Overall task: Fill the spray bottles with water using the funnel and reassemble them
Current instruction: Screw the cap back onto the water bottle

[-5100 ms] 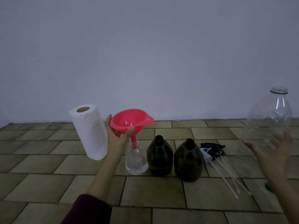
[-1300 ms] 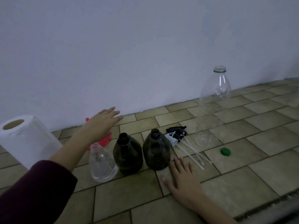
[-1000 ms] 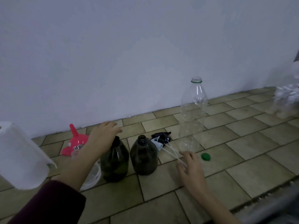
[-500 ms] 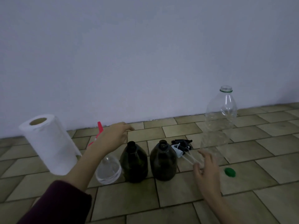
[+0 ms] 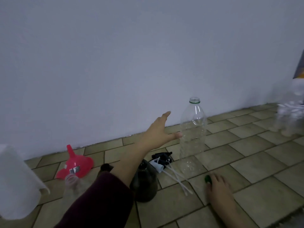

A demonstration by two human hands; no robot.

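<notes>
Head view: clear bottle [image 5: 192, 129] beside left hand [image 5: 158, 132].

Head view, single camera: worn on the person's head, set low over the tan tiled floor [image 5: 246, 170], facing forward and slightly down toward the plain pale wall [image 5: 131, 55], which fills the upper half. Frame tilts, floor line rising to the right. Both forearms enter from the bottom edge. Near range: the tall clear plastic bottle [image 5: 193, 129] stands centre-right. No second view.
</notes>
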